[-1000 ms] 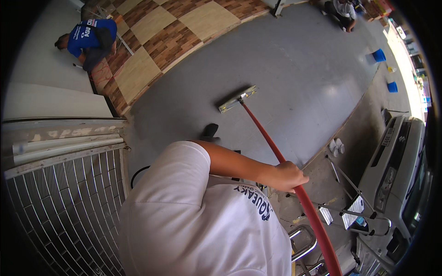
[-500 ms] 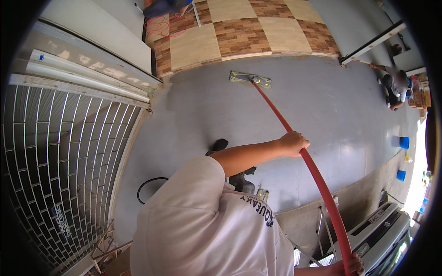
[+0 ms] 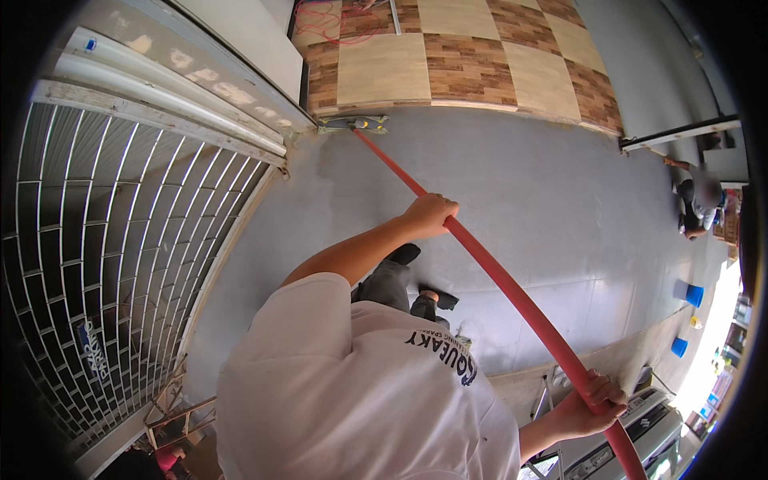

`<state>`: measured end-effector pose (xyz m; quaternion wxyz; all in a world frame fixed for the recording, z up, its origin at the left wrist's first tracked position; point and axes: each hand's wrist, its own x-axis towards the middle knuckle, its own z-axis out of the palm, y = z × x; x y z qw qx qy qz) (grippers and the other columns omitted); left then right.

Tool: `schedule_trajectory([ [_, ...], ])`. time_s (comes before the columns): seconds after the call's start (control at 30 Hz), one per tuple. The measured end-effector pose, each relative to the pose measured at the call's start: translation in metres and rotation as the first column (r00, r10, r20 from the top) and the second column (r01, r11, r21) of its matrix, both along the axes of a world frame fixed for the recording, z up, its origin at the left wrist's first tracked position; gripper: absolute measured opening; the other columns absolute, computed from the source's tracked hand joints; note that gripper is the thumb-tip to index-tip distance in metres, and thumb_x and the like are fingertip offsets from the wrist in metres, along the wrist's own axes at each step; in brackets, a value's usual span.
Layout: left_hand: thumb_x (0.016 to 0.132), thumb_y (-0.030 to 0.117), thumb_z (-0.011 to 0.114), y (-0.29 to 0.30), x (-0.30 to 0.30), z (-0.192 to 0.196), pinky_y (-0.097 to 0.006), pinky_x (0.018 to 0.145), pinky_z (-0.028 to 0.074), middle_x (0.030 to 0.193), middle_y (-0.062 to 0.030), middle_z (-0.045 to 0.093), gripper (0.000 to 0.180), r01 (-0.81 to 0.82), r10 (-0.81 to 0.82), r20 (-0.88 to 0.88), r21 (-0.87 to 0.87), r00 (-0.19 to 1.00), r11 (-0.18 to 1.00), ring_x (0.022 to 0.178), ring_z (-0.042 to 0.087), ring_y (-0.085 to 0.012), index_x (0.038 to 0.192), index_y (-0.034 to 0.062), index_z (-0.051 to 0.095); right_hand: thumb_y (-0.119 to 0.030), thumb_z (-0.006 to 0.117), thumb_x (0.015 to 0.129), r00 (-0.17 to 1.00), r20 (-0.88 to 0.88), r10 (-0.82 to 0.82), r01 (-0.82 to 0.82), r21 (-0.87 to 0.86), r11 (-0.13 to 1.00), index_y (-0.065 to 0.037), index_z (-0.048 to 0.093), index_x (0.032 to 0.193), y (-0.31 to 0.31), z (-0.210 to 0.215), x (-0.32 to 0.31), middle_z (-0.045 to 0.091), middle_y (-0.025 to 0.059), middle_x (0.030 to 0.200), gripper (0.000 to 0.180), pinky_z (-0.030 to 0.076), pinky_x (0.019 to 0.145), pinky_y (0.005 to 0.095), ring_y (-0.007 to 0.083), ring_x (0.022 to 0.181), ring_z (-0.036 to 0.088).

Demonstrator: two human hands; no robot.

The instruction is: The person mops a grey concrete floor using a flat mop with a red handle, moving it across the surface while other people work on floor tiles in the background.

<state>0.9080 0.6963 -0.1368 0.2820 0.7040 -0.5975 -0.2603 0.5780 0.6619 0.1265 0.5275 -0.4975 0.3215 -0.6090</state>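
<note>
A long red pole [image 3: 520, 298] runs slantwise across my front, down to a flat mop head [image 3: 370, 125]. The mop head's yellowish, fringed pad lies on the grey floor [image 3: 512, 184], by the left end of the checkered step's edge. Partway along the pole, my left hand [image 3: 432, 214] is closed round it with the arm stretched out. My right hand [image 3: 596, 404] grips the pole nearer its upper end, at the lower right. Both hands' fingers wrap the pole.
Left stands a metal grille shutter [image 3: 112, 264]. A raised platform of checkered boards [image 3: 472, 60] is ahead, with a red cord [image 3: 332, 28] on it. Right are a crouching person [image 3: 700, 196], two blue buckets [image 3: 694, 296], and a parked vehicle [image 3: 640, 432].
The mop head has slid left along the step edge toward the shutter's corner. My left hand has gone left and forward with the pole; my right hand has come up into fuller view.
</note>
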Motion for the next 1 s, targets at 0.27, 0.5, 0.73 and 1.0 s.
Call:
schedule_trajectory([
  [0.27, 0.066, 0.017, 0.064, 0.017, -0.026, 0.034, -0.039, 0.058, 0.042, 0.064, -0.0055, 0.055, 0.017, 0.087, -0.088, -0.054, -0.018, 0.995, 0.996, 0.069, 0.055, -0.0257, 0.066, 0.0093, 0.049, -0.026, 0.044, 0.087, 0.996, 0.02, 0.083, -0.081, -0.097, 0.992, -0.007, 0.039, 0.07, -0.01, 0.071, 0.0, 0.027, -0.0005, 0.058, 0.027, 0.034, 0.06, 0.0289, 0.0102, 0.051, 0.029],
  [0.5, 0.072, 0.027, 0.066, 0.021, -0.028, 0.031, -0.037, 0.059, 0.042, 0.063, -0.005, 0.055, 0.026, -0.072, 0.071, -0.013, -0.095, 0.997, 0.993, 0.067, 0.054, -0.0253, 0.064, 0.0092, 0.048, -0.021, 0.055, 0.082, 0.907, 0.16, 0.39, -0.336, -0.284, 0.898, -0.012, 0.036, 0.06, 0.001, 0.061, 0.024, 0.033, -0.0015, 0.05, 0.031, 0.031, 0.048, 0.0235, 0.009, 0.043, 0.034],
  [0.73, 0.071, 0.015, 0.066, 0.005, -0.163, 0.068, -0.036, 0.086, 0.03, 0.074, 0.0006, 0.052, 0.027, 0.379, -0.507, -0.446, -0.348, 0.738, 0.858, 0.073, 0.051, -0.0158, 0.092, 0.0121, 0.049, -0.03, 0.046, 0.083, 0.915, -0.055, 0.4, -0.389, -0.384, 0.837, -0.011, 0.051, 0.073, 0.044, 0.138, -0.113, 0.047, 0.0006, 0.054, 0.022, 0.042, 0.05, 0.0352, 0.0163, 0.046, 0.046],
  [1.0, 0.079, 0.025, 0.059, -0.004, -0.401, 0.083, -0.046, 0.096, 0.02, 0.094, -0.0034, 0.046, 0.037, 0.678, -0.852, -0.481, -0.557, 0.206, 0.479, 0.098, 0.044, -0.0221, 0.11, 0.0124, 0.042, -0.033, 0.042, 0.085, 0.953, -0.269, -0.138, -0.005, -0.47, 0.882, -0.013, 0.051, 0.076, 0.165, 0.195, -0.251, 0.043, -0.0019, 0.057, 0.023, 0.038, 0.049, 0.0315, 0.0125, 0.045, 0.04],
])
